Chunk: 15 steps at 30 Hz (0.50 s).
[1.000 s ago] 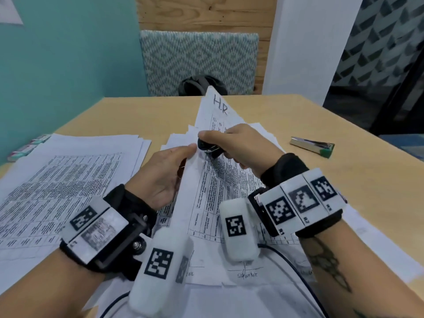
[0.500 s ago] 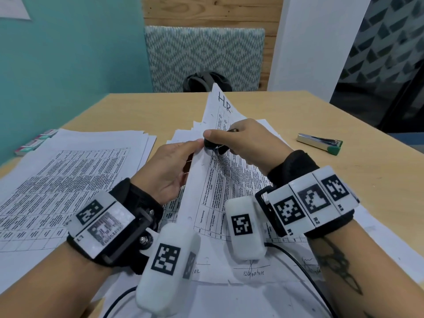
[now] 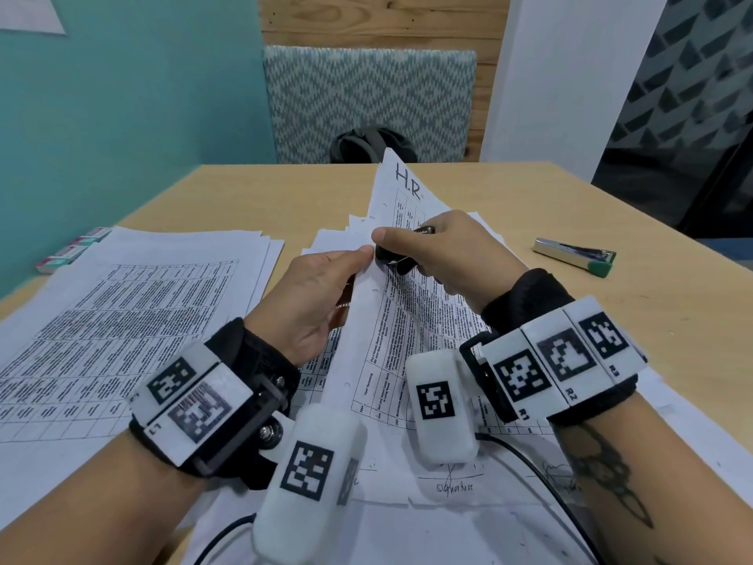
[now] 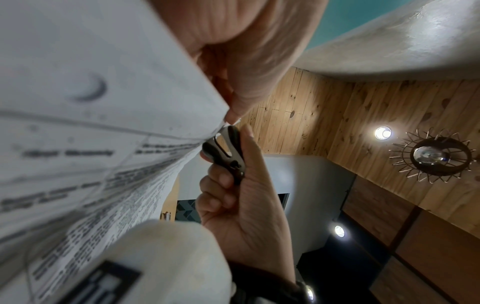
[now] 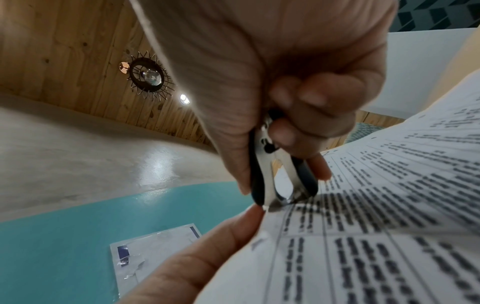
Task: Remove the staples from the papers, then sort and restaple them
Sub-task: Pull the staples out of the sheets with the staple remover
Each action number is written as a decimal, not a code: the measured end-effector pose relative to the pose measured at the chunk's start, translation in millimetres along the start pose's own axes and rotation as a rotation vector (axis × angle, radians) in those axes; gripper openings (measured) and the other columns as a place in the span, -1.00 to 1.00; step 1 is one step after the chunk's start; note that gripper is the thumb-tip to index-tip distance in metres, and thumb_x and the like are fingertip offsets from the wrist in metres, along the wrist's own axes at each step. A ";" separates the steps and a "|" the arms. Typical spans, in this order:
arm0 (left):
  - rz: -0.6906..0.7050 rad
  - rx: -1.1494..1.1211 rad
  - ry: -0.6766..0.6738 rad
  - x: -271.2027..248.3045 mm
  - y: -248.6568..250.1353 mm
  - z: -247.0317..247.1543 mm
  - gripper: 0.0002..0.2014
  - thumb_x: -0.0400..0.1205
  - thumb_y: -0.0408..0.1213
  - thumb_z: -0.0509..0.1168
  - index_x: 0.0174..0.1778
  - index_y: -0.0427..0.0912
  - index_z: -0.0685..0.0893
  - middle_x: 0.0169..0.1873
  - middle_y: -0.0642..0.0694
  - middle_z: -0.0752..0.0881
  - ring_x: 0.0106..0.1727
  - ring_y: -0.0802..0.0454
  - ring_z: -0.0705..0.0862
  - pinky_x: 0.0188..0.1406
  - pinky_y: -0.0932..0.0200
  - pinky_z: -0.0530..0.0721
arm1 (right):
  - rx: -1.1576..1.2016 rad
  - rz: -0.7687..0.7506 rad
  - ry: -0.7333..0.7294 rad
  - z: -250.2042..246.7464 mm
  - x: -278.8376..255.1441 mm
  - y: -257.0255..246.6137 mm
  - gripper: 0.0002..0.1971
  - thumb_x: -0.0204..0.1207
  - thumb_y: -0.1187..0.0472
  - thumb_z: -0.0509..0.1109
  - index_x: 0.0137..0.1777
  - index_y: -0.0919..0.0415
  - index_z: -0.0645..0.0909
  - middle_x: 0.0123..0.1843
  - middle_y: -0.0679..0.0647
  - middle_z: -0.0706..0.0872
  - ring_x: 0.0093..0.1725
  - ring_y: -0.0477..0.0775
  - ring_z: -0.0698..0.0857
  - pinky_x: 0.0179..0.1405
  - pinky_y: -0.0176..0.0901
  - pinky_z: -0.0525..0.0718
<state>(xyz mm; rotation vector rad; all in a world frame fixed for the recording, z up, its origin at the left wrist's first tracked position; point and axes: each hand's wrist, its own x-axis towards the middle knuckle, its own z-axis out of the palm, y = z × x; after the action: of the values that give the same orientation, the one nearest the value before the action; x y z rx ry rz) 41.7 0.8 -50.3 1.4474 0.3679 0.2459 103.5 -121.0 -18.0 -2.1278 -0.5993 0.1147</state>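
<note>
A printed form marked "H.R." (image 3: 391,303) is lifted at an angle above a pile of papers. My left hand (image 3: 326,287) pinches its left edge, thumb on top, also seen in the left wrist view on the sheet (image 4: 103,144). My right hand (image 3: 440,250) grips a black and metal staple remover (image 3: 397,261) whose claws bite the sheet's edge right beside my left thumb. The staple remover (image 5: 280,181) has its claws on the paper (image 5: 376,236), with my left thumb (image 5: 221,236) just below. The staple itself is too small to make out.
A second stack of printed sheets (image 3: 122,320) lies at the left. A silver stapler with a green end (image 3: 576,254) sits on the wooden table (image 3: 611,328) at the right. Small staple boxes (image 3: 69,250) lie at the far left edge. A patterned chair (image 3: 366,99) stands behind the table.
Both hands and the lifted sheet have stayed together in the same hold; the remover's claws remain at the sheet's edge. Only the head view shifted slightly.
</note>
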 end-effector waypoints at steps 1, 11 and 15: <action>0.002 -0.001 0.000 0.4 0.1 0.0 -0.74 0.62 -0.16 0.29 0.05 -0.30 0.69 -0.08 -0.29 0.67 -0.06 -0.13 0.56 0.05 -0.04 0.44 | -0.001 -0.001 0.006 0.2 -0.2 -0.4 -0.62 0.46 -0.11 0.41 -0.29 0.22 0.49 -0.49 0.05 0.37 -0.59 -0.04 0.29 -0.54 -0.22 0.23; 0.026 -0.055 -0.107 1.2 -1.6 -2.3 -0.84 0.61 -0.26 0.29 -0.15 -0.28 0.68 -0.28 -0.18 0.74 -0.42 0.04 0.70 -0.41 0.23 0.71 | 0.039 -0.046 0.045 2.2 1.9 1.4 -0.70 0.45 0.02 0.45 -0.29 0.26 0.58 -0.57 0.00 0.38 -0.77 -0.13 0.30 -0.58 -0.24 0.20; 0.019 -0.085 -0.133 2.3 -1.4 -4.6 -0.86 0.59 -0.28 0.31 -0.25 -0.24 0.66 -0.35 -0.13 0.75 -0.43 0.04 0.71 -0.39 0.20 0.73 | 0.146 -0.002 0.012 -0.2 1.4 3.0 -0.66 0.49 0.04 0.42 -0.25 0.37 0.66 -0.59 0.02 0.39 -0.75 -0.16 0.26 -0.70 -0.36 0.23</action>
<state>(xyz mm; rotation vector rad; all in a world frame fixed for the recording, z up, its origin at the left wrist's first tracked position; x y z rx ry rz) 41.9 5.7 -52.3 1.3763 0.2325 0.1771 105.9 -122.0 -20.1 -1.9852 -0.5684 0.1405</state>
